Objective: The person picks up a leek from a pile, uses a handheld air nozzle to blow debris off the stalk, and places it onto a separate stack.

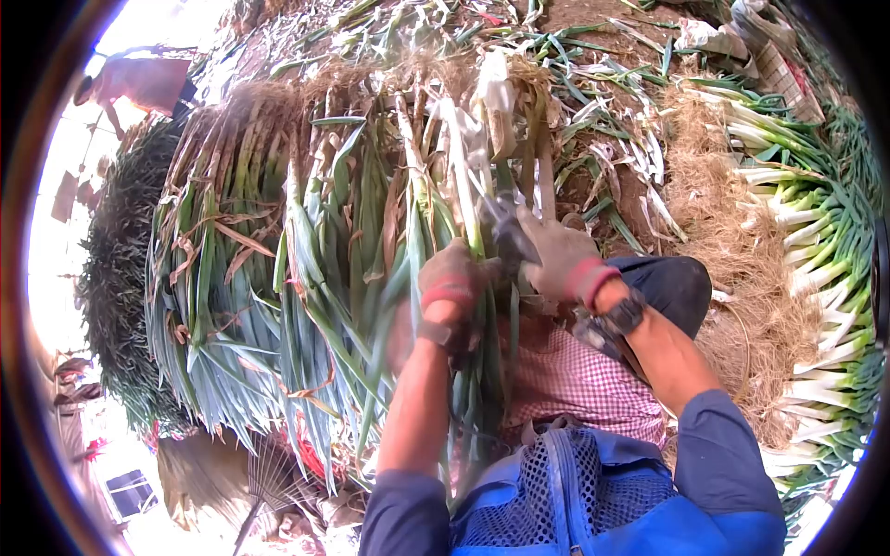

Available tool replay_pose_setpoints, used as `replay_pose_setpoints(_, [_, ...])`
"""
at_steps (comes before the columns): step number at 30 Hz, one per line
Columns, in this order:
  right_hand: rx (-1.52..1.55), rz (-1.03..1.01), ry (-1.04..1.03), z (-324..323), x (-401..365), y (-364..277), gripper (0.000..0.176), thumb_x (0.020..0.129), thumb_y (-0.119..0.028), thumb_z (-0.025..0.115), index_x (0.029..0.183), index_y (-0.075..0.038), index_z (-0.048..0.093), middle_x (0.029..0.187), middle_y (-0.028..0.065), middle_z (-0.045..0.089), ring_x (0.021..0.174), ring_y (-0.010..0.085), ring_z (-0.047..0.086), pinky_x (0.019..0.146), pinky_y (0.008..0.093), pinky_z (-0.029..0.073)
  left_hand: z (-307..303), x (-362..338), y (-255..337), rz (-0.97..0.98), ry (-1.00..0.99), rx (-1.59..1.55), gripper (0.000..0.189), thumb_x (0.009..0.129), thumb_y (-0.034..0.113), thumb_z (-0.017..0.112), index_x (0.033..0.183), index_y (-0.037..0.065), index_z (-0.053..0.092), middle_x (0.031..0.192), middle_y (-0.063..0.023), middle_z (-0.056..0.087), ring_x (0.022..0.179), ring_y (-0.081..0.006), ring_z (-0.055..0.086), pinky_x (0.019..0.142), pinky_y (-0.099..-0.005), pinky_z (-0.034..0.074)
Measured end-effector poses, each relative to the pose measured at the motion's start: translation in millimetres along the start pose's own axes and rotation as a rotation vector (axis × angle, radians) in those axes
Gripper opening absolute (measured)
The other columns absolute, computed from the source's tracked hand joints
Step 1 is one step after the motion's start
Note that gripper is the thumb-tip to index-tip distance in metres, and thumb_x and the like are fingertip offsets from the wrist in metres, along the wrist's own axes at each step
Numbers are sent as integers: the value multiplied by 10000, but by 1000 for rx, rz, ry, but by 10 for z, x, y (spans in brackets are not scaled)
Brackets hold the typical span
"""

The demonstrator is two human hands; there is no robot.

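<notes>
Both my hands wear greyish-brown gloves with red cuffs. My left hand (454, 276) is closed round a green onion stalk (459, 162) whose pale end points away from me. Beside it, my right hand (560, 255) is closed at a dark tool (505, 227) that lies close to the stalk; its shape is blurred. Just left of my hands spreads a thick layer of long green onions (324, 241), roots away from me and leaves towards me, with some dry brown leaves among them.
Cleaned onions with white stems (820, 269) form a long row at the right, roots inward. Loose leaf scraps (603, 139) litter the brown ground ahead. A checked cloth (575, 375) covers my lap, and my dark-trousered knee (672, 292) is bent at right.
</notes>
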State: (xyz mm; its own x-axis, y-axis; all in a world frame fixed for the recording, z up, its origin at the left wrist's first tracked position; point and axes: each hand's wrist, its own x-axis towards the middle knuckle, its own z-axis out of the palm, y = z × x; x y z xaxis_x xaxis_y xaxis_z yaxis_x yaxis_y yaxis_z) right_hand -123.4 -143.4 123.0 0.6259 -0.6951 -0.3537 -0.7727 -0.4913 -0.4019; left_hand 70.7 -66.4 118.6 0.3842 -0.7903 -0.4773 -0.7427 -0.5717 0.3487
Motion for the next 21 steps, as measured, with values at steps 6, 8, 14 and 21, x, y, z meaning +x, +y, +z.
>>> replay_pose_setpoints(6, [36,80,60,-206,1021,-50,865,886,-279,698,1655,-32,388,1197,288,734,1160,450,717,1021,520,557,41,27,-9,-4,14,-10,584,863,555,852,1132,49,740,1055,-216,800,1038,-430,758,917,-498,565])
replay_pose_setpoints(8, [51,75,95,-135,1189,1,863,881,-268,694,1655,-33,392,1196,287,740,1165,450,716,1025,517,555,26,25,-7,-5,14,-14,589,859,556,856,1129,46,739,1047,-216,800,1034,-430,759,915,-499,565])
replay_pose_setpoints(14, [136,-6,-38,-62,423,-62,914,871,-315,719,1673,-39,378,1326,294,701,1246,450,679,1062,513,535,157,-43,5,59,-6,39,535,845,543,842,1058,57,773,946,-201,799,922,-415,779,813,-491,591])
replay_pose_setpoints(21, [107,124,-49,64,-287,285,968,928,-352,686,1749,-115,232,1323,306,691,1195,463,707,1034,506,559,619,-946,181,408,-281,108,420,909,486,788,1005,79,752,879,-189,777,847,-403,776,762,-495,612])
